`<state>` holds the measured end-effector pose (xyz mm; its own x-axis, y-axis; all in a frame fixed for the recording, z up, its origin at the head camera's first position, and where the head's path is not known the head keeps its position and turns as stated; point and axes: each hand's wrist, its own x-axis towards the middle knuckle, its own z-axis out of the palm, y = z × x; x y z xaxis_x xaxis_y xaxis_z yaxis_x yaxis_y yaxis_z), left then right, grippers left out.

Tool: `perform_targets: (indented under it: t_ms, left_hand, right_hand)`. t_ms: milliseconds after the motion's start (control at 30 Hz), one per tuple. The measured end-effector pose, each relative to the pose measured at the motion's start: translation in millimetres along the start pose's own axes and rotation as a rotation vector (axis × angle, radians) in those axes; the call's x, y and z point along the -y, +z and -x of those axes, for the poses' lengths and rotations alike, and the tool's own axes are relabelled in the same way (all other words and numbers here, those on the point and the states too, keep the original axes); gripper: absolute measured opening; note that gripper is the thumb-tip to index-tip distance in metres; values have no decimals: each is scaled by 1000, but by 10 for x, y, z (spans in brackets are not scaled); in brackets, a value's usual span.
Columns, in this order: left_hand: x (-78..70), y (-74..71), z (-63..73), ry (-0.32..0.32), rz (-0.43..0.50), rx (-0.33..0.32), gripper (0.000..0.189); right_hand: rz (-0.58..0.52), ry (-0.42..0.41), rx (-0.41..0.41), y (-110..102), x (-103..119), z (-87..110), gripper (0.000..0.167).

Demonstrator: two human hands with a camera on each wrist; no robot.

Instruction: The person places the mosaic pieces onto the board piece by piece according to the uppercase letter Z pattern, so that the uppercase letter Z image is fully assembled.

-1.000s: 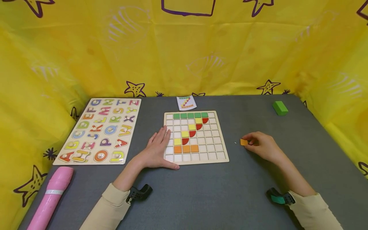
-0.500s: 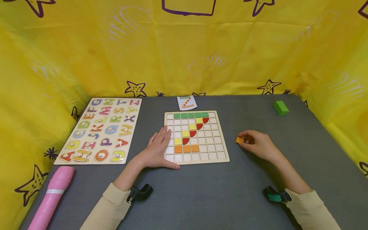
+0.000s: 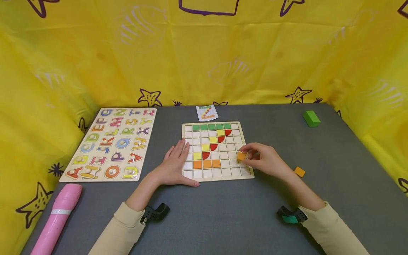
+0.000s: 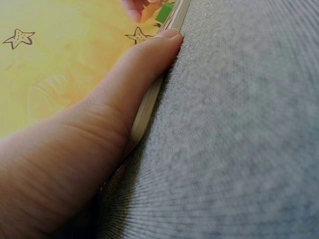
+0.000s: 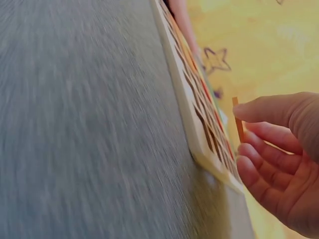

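In the head view a wooden grid board (image 3: 250, 173) lies mid-table, holding a green row at the top, a diagonal of yellow squares and red quarter-rounds, and a short orange row lower down. My left hand (image 3: 173, 168) rests at its left side, fingers straight over the edge and thumb along the front edge. An orange square tile (image 3: 241, 156) is pinched between thumb and fingers of my right hand (image 3: 266, 161), over the board's right columns. The right wrist view shows this tile (image 5: 238, 119) edge-on, raised off the board.
Another orange tile (image 3: 299, 172) lies on the table by my right forearm. A pattern card (image 3: 207, 113) sits behind the board. Far right stands a green block (image 3: 311, 118). At left are an alphabet puzzle board (image 3: 106, 150) and a pink cylindrical object (image 3: 60, 216).
My right hand has carried the orange tile leftward from the table to above the board. An orange tile by the forearm has come into view. The left hand has stayed put.
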<state>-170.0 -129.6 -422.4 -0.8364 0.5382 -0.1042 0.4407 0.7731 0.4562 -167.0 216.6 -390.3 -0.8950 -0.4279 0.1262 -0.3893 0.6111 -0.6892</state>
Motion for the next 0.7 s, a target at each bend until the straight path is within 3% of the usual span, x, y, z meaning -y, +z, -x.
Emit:
perform_targets:
  t_ms: [167,433,700]
  left_hand:
    - [-8,-6,4,3,-3,-7,136]
    - [-19,-4,5,11,0,-16,137]
    - [-11,0,3,9,-2,-17,138]
  right_hand:
    - [-29,-34,57,155,105,-99,30]
    - [-16,-118,71,320,151,-182,27]
    - [-14,-102,93,364,159,-188,26]
